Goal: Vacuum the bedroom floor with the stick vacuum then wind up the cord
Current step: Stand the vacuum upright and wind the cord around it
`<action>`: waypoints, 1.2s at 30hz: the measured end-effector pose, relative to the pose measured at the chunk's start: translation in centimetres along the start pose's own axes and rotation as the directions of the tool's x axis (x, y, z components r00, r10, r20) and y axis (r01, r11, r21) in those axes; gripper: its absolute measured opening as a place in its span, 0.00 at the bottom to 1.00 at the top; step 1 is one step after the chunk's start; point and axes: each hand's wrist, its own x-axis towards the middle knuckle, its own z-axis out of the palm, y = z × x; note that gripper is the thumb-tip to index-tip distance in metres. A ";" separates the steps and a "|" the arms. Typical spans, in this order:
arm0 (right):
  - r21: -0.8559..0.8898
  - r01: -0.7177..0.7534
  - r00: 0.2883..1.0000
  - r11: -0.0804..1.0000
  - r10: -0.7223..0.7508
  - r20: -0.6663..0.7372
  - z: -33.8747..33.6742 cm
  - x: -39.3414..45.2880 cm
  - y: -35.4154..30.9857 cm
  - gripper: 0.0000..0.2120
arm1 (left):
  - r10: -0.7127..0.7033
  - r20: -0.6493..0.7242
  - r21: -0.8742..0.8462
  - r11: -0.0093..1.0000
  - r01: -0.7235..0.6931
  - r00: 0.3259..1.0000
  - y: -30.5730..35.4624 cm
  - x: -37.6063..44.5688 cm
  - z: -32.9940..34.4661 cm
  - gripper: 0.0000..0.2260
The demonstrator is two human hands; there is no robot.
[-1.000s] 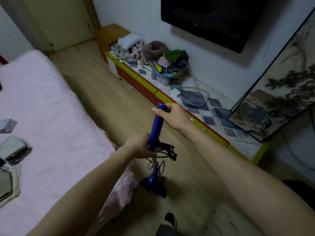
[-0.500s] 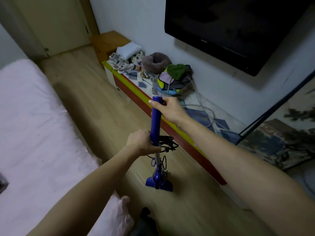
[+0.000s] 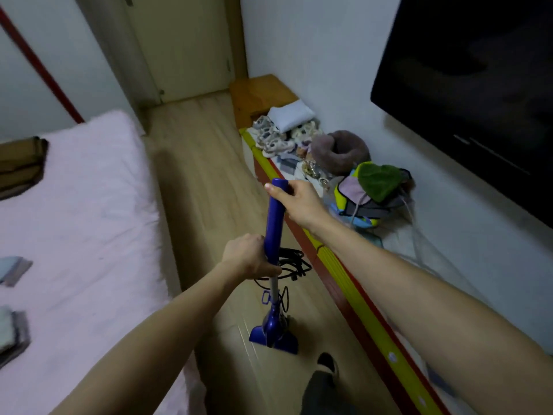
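A blue stick vacuum [image 3: 274,223] stands nearly upright on the wooden floor [image 3: 209,187] between the bed and the low cabinet. Its floor head [image 3: 273,339] rests flat on the boards. My right hand [image 3: 294,202] grips the top end of the handle. My left hand [image 3: 250,256] is closed around the shaft lower down, where the blue body meets the grey tube. A black cord [image 3: 291,263] hangs in loose loops from the shaft just beside my left hand.
A pink bed [image 3: 77,229] with folded cloths fills the left. A low cabinet with a yellow and red edge [image 3: 338,265] runs along the right wall, loaded with shoes, a towel and bags. A black TV [image 3: 466,94] hangs above. A closed door [image 3: 179,46] is ahead. My foot [image 3: 326,366] stands behind the head.
The view has swung left and up toward the door. The vacuum has moved forward along the floor next to the cabinet. Both hands keep the same grip.
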 end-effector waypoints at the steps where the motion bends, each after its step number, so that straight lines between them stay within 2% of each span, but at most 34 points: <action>1: -0.012 0.024 0.999 1.000 -0.024 0.041 0.2 2.6 0.0 0.17 | -0.056 -0.012 -0.029 0.998 0.055 0.998 -0.5 1.6 -0.6 0.18; 3: -0.046 0.057 0.993 0.997 -0.051 0.110 0.6 5.9 0.0 0.17 | -0.132 -0.020 -0.080 0.988 0.130 0.991 -1.2 3.6 -1.6 0.19; 8: 0.014 0.147 0.928 0.989 -0.143 0.344 2.9 14.6 -1.9 0.14 | -0.291 -0.100 -0.217 0.940 0.264 0.951 -4.2 8.7 -4.2 0.20; 11: 0.003 0.210 0.887 0.978 -0.192 0.420 5.5 19.2 -3.1 0.15 | -0.368 -0.122 -0.279 0.904 0.324 0.922 -6.9 11.6 -5.6 0.20; 15: -0.006 0.245 0.868 0.970 -0.216 0.447 8.3 25.4 -4.4 0.14 | -0.378 -0.125 -0.327 0.889 0.322 0.917 -11.2 16.5 -8.3 0.20; 20: -0.031 0.211 0.934 0.977 -0.192 0.302 10.8 34.5 -5.8 0.13 | -0.300 -0.081 -0.317 0.912 0.261 0.951 -17.1 24.2 -13.3 0.20; 23: -0.050 0.179 0.961 0.983 -0.164 0.222 11.3 39.0 -6.3 0.14 | -0.226 -0.044 -0.278 0.938 0.206 0.973 -19.5 28.5 -16.6 0.16; 26: -0.064 0.119 0.986 0.991 -0.111 0.122 11.1 44.1 -6.2 0.15 | -0.182 0.034 -0.244 0.952 0.184 0.983 -21.1 34.1 -19.6 0.14; 31: -0.029 0.020 0.999 0.999 -0.022 -0.049 9.7 53.9 -4.8 0.16 | -0.081 0.122 -0.169 0.980 0.101 0.989 -22.5 44.7 -23.8 0.16; 36: 0.004 -0.028 0.996 1.000 0.028 -0.085 8.8 62.3 -3.2 0.16 | -0.034 0.205 -0.136 0.989 0.063 0.978 -23.4 53.8 -26.8 0.20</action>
